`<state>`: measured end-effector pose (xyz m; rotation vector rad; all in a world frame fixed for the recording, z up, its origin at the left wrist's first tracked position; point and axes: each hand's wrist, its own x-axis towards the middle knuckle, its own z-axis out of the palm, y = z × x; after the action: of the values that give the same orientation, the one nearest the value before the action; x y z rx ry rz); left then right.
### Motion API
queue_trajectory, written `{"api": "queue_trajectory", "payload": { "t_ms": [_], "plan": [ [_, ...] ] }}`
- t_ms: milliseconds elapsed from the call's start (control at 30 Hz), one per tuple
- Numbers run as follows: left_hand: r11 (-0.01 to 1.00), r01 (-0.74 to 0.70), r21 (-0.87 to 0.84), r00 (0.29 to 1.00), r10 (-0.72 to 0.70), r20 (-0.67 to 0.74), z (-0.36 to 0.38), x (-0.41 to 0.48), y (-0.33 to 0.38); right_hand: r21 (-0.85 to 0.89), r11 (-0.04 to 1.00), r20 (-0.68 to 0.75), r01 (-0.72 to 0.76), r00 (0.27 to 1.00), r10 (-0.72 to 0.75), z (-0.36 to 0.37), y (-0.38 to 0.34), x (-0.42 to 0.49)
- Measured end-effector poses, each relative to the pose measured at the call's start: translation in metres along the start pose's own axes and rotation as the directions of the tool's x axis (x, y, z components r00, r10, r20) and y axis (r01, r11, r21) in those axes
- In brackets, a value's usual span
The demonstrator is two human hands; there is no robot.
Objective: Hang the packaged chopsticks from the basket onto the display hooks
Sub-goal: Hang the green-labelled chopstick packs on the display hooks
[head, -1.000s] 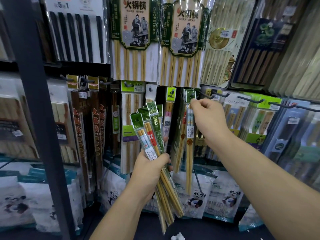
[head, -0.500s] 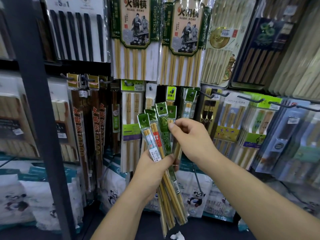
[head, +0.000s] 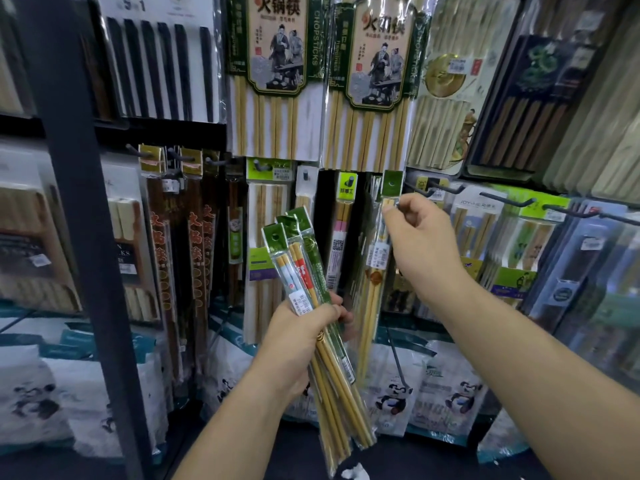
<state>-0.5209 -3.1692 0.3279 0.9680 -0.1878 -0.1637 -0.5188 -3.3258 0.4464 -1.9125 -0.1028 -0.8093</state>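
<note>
My left hand grips a fanned bundle of packaged chopsticks with green header cards, tilted so the headers point up and left. My right hand pinches the top of a single chopstick pack, holding its green header up against the display at hook height. That pack hangs straight down, over others of the same kind. The hook behind the header is hidden. No basket is in view.
Dark hooks jut out to the right with more packs on them. Large bamboo chopstick packs hang above. A dark metal upright stands at left. Panda-printed bags line the bottom row.
My right hand drew one pack out of the bundle and raised it up and right to the hook row. The left hand's bundle stayed about where it was.
</note>
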Motion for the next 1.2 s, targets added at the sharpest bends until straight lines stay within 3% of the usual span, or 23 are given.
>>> {"api": "queue_trajectory", "payload": {
  "t_ms": [267,667,1200],
  "plan": [
    [1.0,0.023,0.006,1.0,-0.023,0.005,0.003,-0.003,0.002,0.05,0.995,-0.054,-0.092,0.994,0.094,0.003,-0.003,0.009],
    [0.999,0.031,0.012,1.0,-0.031,0.0,0.003,-0.004,0.003,0.09,0.995,-0.132,-0.033,0.99,0.045,0.004,0.0,0.012],
    [0.998,0.037,0.055,0.999,-0.036,-0.024,0.001,-0.004,0.002,-0.01,0.996,-0.137,-0.094,0.986,0.092,0.01,0.017,0.019]
  ]
}}
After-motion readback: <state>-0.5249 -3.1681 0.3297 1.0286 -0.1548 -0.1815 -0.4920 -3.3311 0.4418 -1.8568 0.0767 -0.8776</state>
